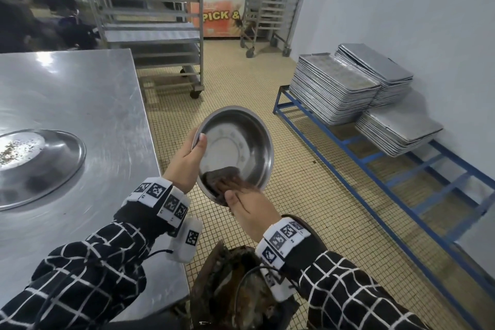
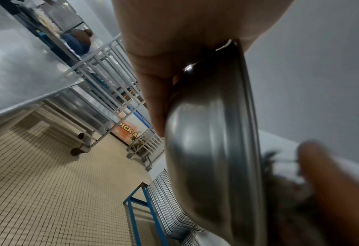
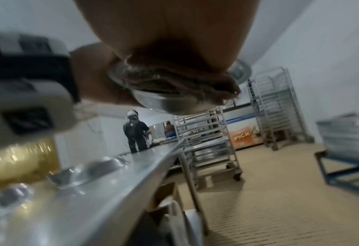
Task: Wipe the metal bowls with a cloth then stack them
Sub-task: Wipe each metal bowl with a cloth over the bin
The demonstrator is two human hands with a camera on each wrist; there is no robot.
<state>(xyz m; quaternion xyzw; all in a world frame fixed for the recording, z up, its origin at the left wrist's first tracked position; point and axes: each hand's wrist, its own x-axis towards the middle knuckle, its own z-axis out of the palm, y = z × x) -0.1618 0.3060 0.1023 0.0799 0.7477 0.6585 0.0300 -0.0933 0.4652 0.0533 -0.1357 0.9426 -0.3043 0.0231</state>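
I hold a round metal bowl [image 1: 238, 147] tilted toward me over the tiled floor, right of the table's edge. My left hand [image 1: 187, 161] grips its left rim, thumb inside and fingers behind [image 2: 163, 58]. My right hand [image 1: 249, 207] holds a dark brown cloth [image 1: 222, 179] against the bowl's lower inside wall, thumb at the rim. The right wrist view shows the bunched cloth [image 3: 174, 81] under the palm, over the bowl [image 3: 165, 101]. A second metal bowl [image 1: 34, 166] lies on the table at left, with specks on it.
The steel table [image 1: 80, 94] fills the left. Stacks of baking trays [image 1: 334, 88] sit on a low blue rack [image 1: 375, 169] along the right wall. Wheeled tray racks [image 1: 150, 21] stand behind. A dark container of scraps [image 1: 235, 289] is below my arms. People [image 3: 135, 131] stand far off.
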